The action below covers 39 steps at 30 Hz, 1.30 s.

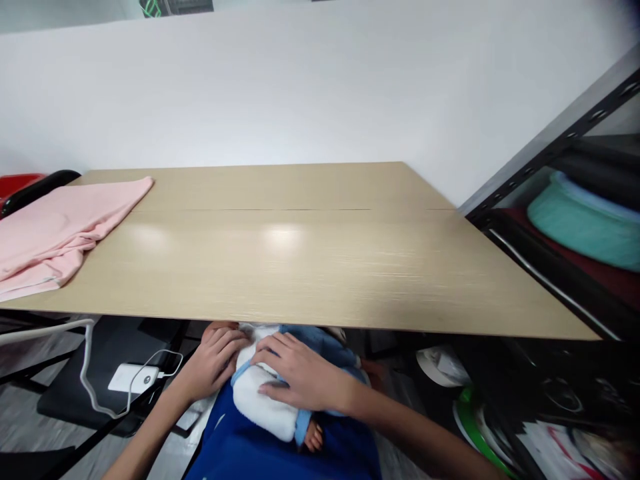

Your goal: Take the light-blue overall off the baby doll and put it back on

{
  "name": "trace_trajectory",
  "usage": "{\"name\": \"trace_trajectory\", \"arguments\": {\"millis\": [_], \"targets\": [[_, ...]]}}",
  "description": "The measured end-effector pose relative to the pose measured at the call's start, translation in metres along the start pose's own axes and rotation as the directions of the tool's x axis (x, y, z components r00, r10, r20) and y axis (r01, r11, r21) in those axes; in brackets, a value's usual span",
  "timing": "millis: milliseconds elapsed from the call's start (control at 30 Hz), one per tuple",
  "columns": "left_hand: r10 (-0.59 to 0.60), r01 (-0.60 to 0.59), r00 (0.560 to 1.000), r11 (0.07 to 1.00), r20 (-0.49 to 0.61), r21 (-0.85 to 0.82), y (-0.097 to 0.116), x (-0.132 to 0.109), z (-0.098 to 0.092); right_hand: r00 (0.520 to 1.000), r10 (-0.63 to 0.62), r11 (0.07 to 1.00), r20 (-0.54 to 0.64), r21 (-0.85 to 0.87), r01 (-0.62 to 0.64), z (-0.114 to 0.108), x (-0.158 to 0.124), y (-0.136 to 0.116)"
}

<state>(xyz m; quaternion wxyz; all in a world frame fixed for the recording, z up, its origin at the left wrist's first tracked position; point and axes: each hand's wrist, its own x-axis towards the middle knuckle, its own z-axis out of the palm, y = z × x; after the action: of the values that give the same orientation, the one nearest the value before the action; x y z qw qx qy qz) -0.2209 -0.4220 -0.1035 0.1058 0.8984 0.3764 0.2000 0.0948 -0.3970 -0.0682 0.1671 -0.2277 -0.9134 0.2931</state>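
Note:
On my lap, partly under the table's front edge, lies a doll (257,403) in fluffy white clothing with blue trim and blue lower clothes. Its small brown hand (314,435) pokes out of a blue cuff, and the table edge hides its upper end. My left hand (219,357) curves over the doll's left-hand side, fingers close together and resting on the white cloth. Across the doll's middle lies my right hand (295,373), its fingers flat and thumb spread apart.
A wooden table (300,267) spans the view, with folded pink cloth (65,230) at its left. Below left, a white power bank (133,378) with a cable sits on a black chair (70,397). A black shelf (545,273) holding teal fabric (585,220) stands right.

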Motion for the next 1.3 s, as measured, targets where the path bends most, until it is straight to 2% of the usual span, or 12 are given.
{"name": "trace_trajectory", "arguments": {"millis": [67,167,367,467,633,767,933,1033,1133,1233,1300], "targets": [[-0.048,0.054,0.996,0.996,0.072,-0.078,0.0,-0.002,-0.006,0.999,0.03,1.0,0.034,-0.01,-0.029,0.004,0.014,0.003],[-0.105,0.123,0.987,0.981,0.122,-0.148,-0.001,-0.011,-0.008,0.996,0.089,0.996,0.025,-0.008,-0.089,0.009,0.026,0.005],[-0.155,0.196,0.971,0.952,0.18,-0.234,0.001,-0.021,-0.001,0.983,0.116,0.993,0.141,-0.036,-0.112,0.011,0.028,-0.012],[-0.183,0.242,0.958,0.928,0.221,-0.282,-0.002,-0.019,0.003,0.983,0.076,0.989,0.166,-0.142,-0.052,0.015,0.019,-0.029],[-0.262,0.309,0.948,0.892,0.182,-0.329,-0.012,-0.011,0.014,0.977,-0.121,0.932,0.175,-0.318,0.172,0.022,-0.005,-0.048],[-0.256,0.294,0.954,0.902,0.159,-0.315,-0.021,-0.006,0.024,0.956,-0.215,0.896,0.199,-0.348,0.274,0.002,-0.033,-0.048],[-0.278,0.308,0.95,0.905,0.141,-0.293,-0.027,-0.002,0.029,0.959,-0.118,0.894,0.256,-0.393,0.215,-0.037,-0.058,-0.04],[-0.282,0.309,0.95,0.912,0.135,-0.269,-0.026,-0.002,0.029,0.957,-0.155,0.852,0.247,-0.457,0.255,-0.046,-0.06,-0.03],[-0.21,0.226,0.973,0.945,0.091,-0.238,-0.019,-0.005,0.026,0.949,-0.251,0.812,0.193,-0.491,0.315,-0.05,-0.058,-0.02],[0.032,-0.036,0.999,0.987,-0.031,-0.158,-0.003,-0.006,0.022,0.92,-0.391,0.776,0.022,-0.53,0.342,-0.047,-0.057,-0.011],[0.195,-0.202,0.975,0.978,-0.103,-0.058,0.01,-0.001,0.021,0.873,-0.476,0.757,-0.112,-0.557,0.341,-0.041,-0.057,-0.004]]}}
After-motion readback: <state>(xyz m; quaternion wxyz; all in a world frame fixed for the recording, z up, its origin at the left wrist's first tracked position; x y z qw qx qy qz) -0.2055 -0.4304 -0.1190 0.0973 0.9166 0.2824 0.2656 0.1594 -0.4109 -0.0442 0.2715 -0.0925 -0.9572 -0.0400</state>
